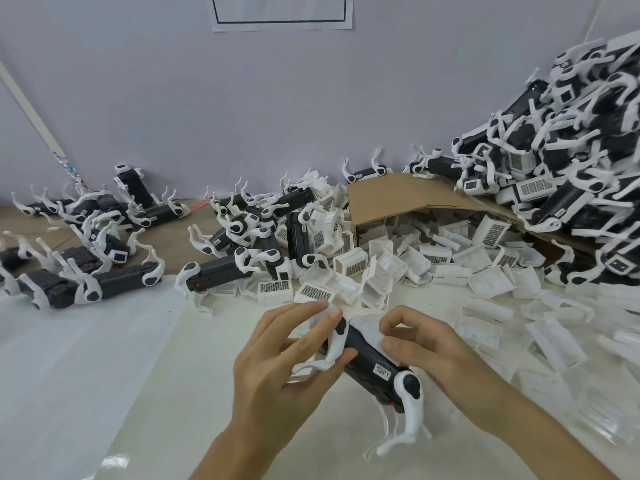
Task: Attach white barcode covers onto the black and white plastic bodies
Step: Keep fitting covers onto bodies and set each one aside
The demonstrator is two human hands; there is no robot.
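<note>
Low in the middle, a black and white plastic body (pixel 367 358) with white legs lies tilted between my hands. My left hand (pixel 277 362) grips its upper end around a white leg. My right hand (pixel 426 348) curls over the body's far side, thumb and fingers pinching a white barcode cover (pixel 369 323) against its top. Most of that cover is hidden by my fingers. Loose white barcode covers (pixel 415 268) lie heaped just beyond my hands.
A tipped cardboard box (pixel 391 199) spills covers at centre right. A tall pile of bodies (pixel 571 161) rises at the right. More bodies (pixel 86 268) are scattered at the left and centre back. Clear plastic trays (pixel 571 341) lie at the right. A wall stands behind.
</note>
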